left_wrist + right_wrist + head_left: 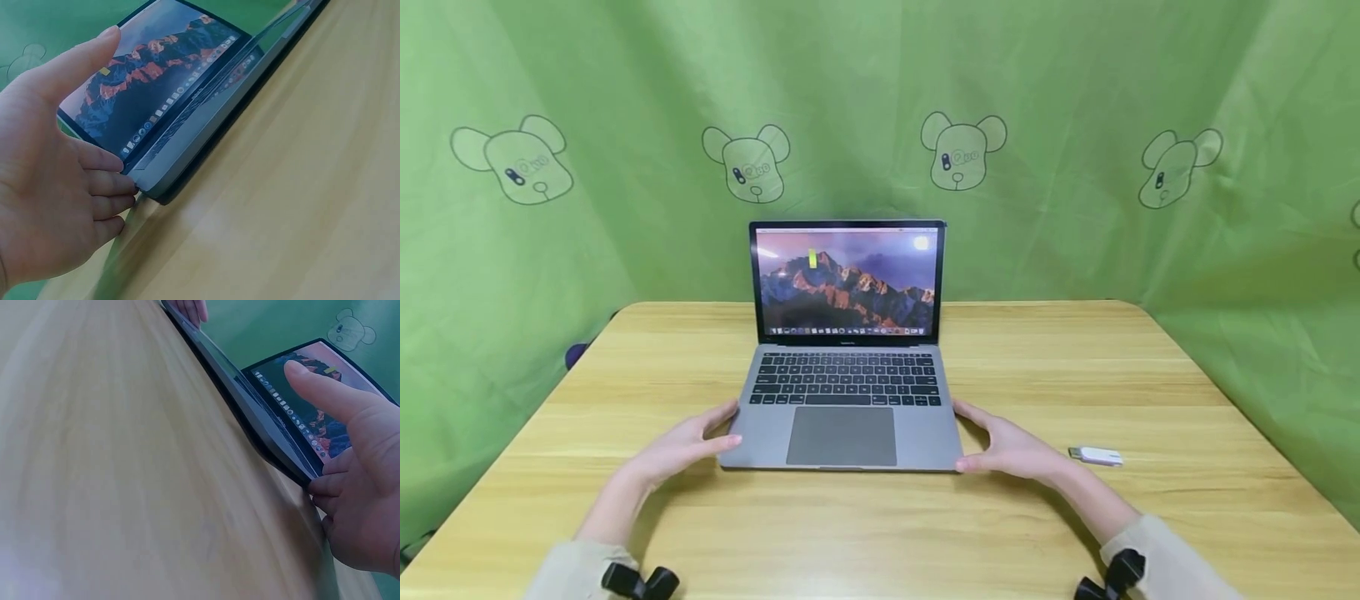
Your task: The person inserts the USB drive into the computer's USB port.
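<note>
A grey laptop (842, 427) stands with its lid raised in the middle of the table, its screen (848, 279) lit with a mountain picture. My left hand (681, 450) is at the left side of its base, fingertips right at the edge and thumb extended over the front corner. At the opposite side my right hand (1011, 450) has its fingertips along the edge, the thumb near the front right corner. In both wrist views the thumbs are straight and spread away from the fingers. To the right of my right hand lies a white USB stick (1097, 456).
The light wooden table (1150, 375) extends on all sides of the laptop. Behind it and at both sides hangs a green curtain (865, 75) printed with bear heads. Black wrist mounts (640, 581) sit at my sleeves.
</note>
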Action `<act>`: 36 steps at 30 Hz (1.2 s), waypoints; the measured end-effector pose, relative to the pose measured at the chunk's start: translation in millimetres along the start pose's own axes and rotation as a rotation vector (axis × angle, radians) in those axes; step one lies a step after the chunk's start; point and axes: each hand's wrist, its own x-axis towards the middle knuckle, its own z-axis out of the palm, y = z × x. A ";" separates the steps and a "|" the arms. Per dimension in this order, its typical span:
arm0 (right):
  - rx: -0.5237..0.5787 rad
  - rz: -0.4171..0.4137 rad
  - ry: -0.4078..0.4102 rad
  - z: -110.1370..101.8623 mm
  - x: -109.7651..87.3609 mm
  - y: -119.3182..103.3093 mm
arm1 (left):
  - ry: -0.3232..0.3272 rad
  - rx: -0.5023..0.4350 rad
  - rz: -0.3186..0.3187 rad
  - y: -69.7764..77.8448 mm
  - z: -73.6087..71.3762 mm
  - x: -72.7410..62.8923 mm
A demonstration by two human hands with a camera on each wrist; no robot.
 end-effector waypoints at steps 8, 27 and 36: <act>-0.057 -0.015 0.036 3.2 1.3 1.5 | -0.022 -0.007 0.027 -8.9 -4.6 1.2; -0.090 -0.024 0.083 9.5 -2.3 -1.2 | -0.097 -0.024 0.052 -13.0 -12.2 1.8; -0.112 -0.040 0.096 10.6 1.9 1.5 | -0.109 -0.026 0.059 -12.9 -17.3 1.8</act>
